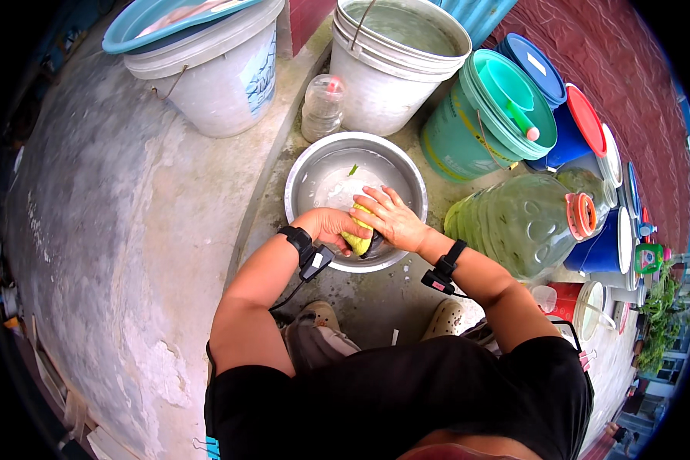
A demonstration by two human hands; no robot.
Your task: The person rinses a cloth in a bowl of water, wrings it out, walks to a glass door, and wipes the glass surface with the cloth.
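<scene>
A round metal basin with some water stands on the concrete before me. Over its near half, both my hands are on a yellow-green item with a dark part; it looks like a cloth or a shoe, I cannot tell which. My left hand grips it from the left, thumb across it. My right hand lies over its right side, fingers spread, and its palm side is hidden. A small green leaf piece lies in the basin beyond my hands.
Behind the basin stand a clear plastic container and a white bucket of water. A green bucket with a dipper and a large bottle of greenish water are at right. Another white bucket holds a blue basin.
</scene>
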